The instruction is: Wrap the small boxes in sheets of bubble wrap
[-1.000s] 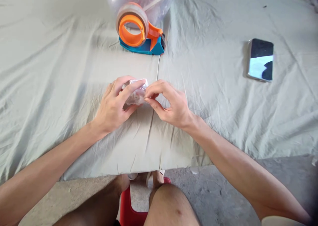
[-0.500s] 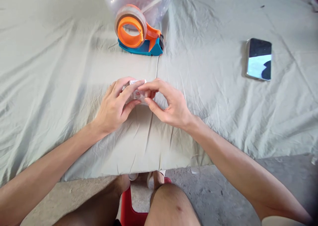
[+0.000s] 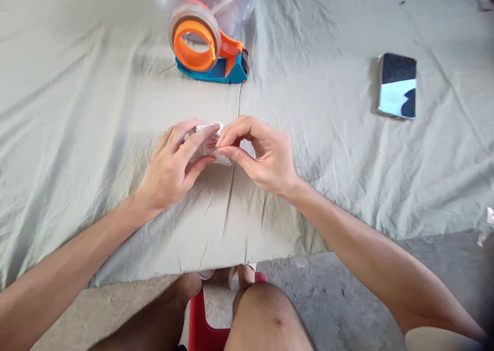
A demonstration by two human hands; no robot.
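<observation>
My left hand [image 3: 173,158] is closed around a small clear plastic packet [image 3: 224,159] near the middle of the table. The packet looks crinkled and shiny, with a bit of red showing; what is inside is mostly covered by my fingers. At its right end my right hand [image 3: 260,153] pinches the plastic between thumb and index finger. Beyond the hands an orange and blue tape dispenser [image 3: 237,72] with a roll of clear tape rests on the cloth.
A large clear plastic bag [image 3: 247,1] stands behind the tape dispenser. To the right lies a phone [image 3: 397,86]. A wrinkled pale green cloth [image 3: 328,150] covers the table. Below its front edge are a red stool [image 3: 198,320] and concrete floor.
My right thumb and index finger have come together in a pinch on the packet's right end. The whole view has shifted slightly.
</observation>
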